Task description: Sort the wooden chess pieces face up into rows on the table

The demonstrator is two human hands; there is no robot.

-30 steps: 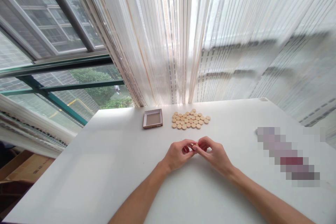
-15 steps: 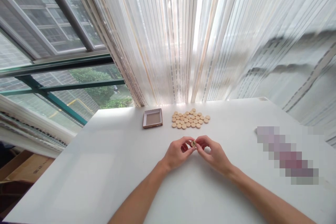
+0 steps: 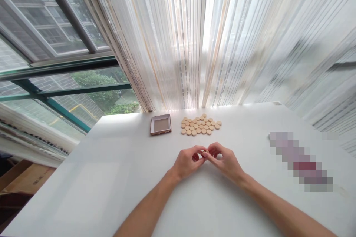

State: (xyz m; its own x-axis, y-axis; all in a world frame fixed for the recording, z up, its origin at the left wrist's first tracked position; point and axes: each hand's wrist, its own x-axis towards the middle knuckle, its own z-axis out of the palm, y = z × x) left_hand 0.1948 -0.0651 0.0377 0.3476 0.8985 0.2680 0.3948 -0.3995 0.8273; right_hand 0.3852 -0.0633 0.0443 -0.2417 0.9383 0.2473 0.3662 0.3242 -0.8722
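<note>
A bare left hand (image 3: 187, 163) and a bare right hand (image 3: 226, 162) met above the near middle of a smooth, matte-white counter (image 3: 105, 181), pinching a small, round, pale tan wooden-looking disc (image 3: 205, 152) between them. The fingers of both hands were drawn narrow on the disc, thumbs and forefingers at its edge, so that most of it was hidden; which way its faces pointed could not be told. The left thumb and forefinger curved into a loop with a gap inside it.

Just beyond the hands lay a flat cluster of matching pale tan round discs (image 3: 201, 127), plain on top, many touching, in uneven rows. To the left of the cluster, and apart from it, sat a shallow square box with brown outer walls and a white inner rim (image 3: 170, 122); its brown bottom showed. Well off to the right, a long pinkish-grey object (image 3: 303, 163) was blurred into blocks. Behind the counter hung a sheer white striped curtain (image 3: 191, 44), beside a dark-framed window (image 3: 90, 44).
</note>
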